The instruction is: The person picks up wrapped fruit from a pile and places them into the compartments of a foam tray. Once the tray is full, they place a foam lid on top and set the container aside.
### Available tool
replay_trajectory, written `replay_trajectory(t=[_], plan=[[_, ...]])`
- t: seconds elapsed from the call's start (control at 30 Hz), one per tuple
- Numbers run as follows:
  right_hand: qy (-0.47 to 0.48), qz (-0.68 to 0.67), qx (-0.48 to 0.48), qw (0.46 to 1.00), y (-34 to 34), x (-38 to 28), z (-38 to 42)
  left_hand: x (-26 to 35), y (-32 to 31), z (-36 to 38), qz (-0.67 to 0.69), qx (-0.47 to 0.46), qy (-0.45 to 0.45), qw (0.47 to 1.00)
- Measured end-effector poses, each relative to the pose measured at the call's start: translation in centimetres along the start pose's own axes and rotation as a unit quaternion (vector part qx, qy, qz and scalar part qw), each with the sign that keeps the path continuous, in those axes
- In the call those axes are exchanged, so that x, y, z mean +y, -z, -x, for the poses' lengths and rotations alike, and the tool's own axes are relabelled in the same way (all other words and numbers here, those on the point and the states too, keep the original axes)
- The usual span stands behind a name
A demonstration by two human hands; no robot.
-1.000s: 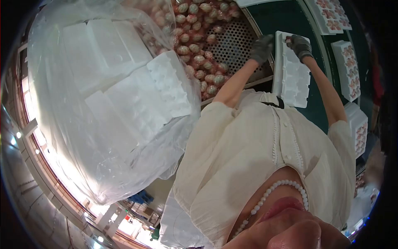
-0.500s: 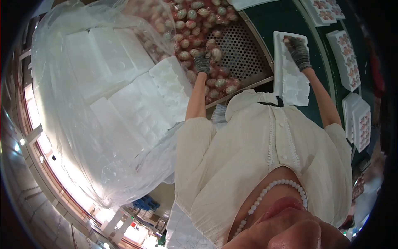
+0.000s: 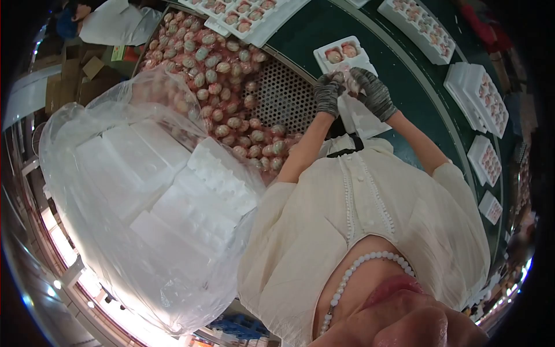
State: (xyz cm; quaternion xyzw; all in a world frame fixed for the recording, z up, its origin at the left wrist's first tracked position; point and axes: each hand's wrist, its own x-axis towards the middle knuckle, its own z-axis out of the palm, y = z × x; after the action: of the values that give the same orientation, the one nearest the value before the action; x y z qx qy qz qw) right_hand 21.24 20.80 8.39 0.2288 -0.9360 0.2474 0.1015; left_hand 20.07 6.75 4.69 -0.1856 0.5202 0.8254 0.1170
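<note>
Over a white foam tray [image 3: 362, 118], both my hands, in grey striped gloves, come together around one wrapped round item [image 3: 349, 81] in clear and reddish film. My left hand [image 3: 328, 93] pinches its near side on the left. My right hand [image 3: 373, 92] closes on it from the right. Two wrapped items [image 3: 341, 52] sit in the far end of the tray. To the left, many similar wrapped items [image 3: 214, 75] lie in a bin with a perforated metal floor [image 3: 280, 95].
A large clear plastic bag of stacked white trays [image 3: 144, 173] stands at left. Filled trays [image 3: 480, 95] line the curved green conveyor [image 3: 422, 110] at right. More filled trays [image 3: 248, 17] lie beyond the bin. Another person [image 3: 118, 23] is at the upper left.
My left hand has left the bin for the tray and now meets my right hand at a wrapped item. Two items show in the tray's far end. The view has shifted.
</note>
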Motion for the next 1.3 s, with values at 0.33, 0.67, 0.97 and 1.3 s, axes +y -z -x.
replay_trajectory(t=[0.33, 0.67, 0.97, 1.3], plan=[[-0.1, -0.051, -0.012, 0.994, -3.9, 0.7, -1.8, -1.4, 2.4, -3.3, -0.443, 0.05, -0.332, 0.831], [-0.081, -0.054, -0.017, 0.995, -1.6, -1.3, -1.7, 0.2, 2.5, -1.5, -0.566, 0.027, -0.306, 0.765], [-0.158, -0.01, -0.056, 0.986, -1.3, -1.4, -3.6, 0.2, 1.9, 0.2, -0.595, 0.024, -0.322, 0.736], [-0.056, 0.012, -0.167, 0.984, -2.8, 0.8, -4.3, -0.8, 2.7, 1.8, -0.656, 0.036, -0.357, 0.664]])
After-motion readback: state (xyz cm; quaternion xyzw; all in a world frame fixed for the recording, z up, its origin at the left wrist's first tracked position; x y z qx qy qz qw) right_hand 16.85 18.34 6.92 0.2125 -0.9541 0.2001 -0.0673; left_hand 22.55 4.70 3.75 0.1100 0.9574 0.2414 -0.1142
